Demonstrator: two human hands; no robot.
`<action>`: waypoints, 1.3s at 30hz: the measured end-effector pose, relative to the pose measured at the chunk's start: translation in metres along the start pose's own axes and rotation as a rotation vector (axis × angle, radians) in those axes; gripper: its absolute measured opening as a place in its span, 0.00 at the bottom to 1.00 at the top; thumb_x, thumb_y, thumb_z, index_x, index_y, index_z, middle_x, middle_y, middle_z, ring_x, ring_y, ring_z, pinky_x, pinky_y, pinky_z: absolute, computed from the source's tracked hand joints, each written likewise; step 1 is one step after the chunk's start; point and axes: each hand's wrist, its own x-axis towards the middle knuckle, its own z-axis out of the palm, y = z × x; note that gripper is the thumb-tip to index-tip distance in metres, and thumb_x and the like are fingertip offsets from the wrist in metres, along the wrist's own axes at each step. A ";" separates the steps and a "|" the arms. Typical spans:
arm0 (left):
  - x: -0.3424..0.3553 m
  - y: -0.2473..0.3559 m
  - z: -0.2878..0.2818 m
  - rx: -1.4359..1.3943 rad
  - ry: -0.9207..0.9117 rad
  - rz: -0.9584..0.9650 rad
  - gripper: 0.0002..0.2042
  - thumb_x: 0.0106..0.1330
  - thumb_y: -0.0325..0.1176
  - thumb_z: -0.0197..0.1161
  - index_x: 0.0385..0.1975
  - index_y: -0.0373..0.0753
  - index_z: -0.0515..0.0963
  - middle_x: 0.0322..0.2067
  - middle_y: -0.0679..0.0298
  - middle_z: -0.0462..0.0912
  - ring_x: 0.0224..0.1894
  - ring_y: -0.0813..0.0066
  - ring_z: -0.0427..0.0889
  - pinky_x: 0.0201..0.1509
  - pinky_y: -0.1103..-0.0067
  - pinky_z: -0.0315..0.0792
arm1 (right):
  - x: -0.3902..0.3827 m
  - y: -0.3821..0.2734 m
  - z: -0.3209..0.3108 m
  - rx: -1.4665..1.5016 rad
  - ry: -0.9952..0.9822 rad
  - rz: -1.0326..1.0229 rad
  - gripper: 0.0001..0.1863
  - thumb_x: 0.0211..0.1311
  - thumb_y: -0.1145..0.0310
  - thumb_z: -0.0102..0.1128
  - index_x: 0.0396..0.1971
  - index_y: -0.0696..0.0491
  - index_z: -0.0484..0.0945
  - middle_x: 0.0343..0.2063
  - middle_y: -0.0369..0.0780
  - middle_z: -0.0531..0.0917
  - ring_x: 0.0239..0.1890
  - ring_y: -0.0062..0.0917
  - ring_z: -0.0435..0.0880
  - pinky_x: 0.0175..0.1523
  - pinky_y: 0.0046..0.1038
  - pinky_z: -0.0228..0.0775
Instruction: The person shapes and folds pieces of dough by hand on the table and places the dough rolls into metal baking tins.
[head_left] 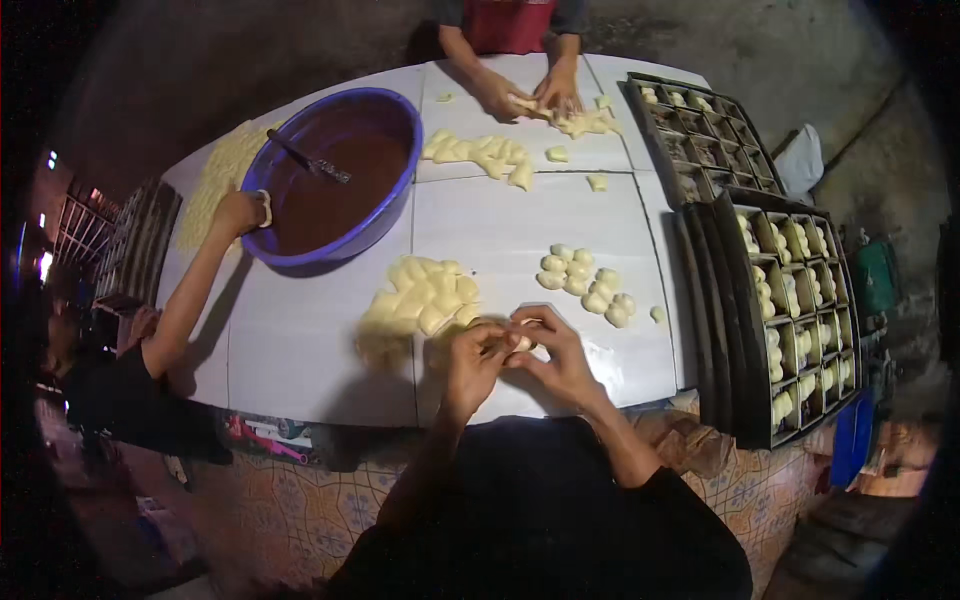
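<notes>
My left hand and my right hand meet above the near edge of the white table. Their fingers close round a small pale dough piece, mostly hidden between them. Just left of my left hand lies a cluster of flattened dough pieces. Beyond my right hand are rounded dough balls, set close together in a short bent row. One small dough scrap sits farther right.
Left, a blue basin holds brown filling and a whisk-like utensil; a person's hand is at its rim. Across the table, another person's hands work dough. Right stand divided metal trays with dough in their compartments.
</notes>
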 end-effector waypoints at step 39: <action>0.187 -0.093 0.044 -0.138 0.088 -0.036 0.07 0.63 0.15 0.53 0.36 0.33 0.73 0.33 0.62 0.79 0.38 0.75 0.79 0.46 0.81 0.72 | 0.080 0.175 -0.159 -0.899 -0.066 0.377 0.48 0.51 0.47 0.67 0.68 0.49 0.55 0.64 0.56 0.56 0.66 0.53 0.55 0.67 0.50 0.50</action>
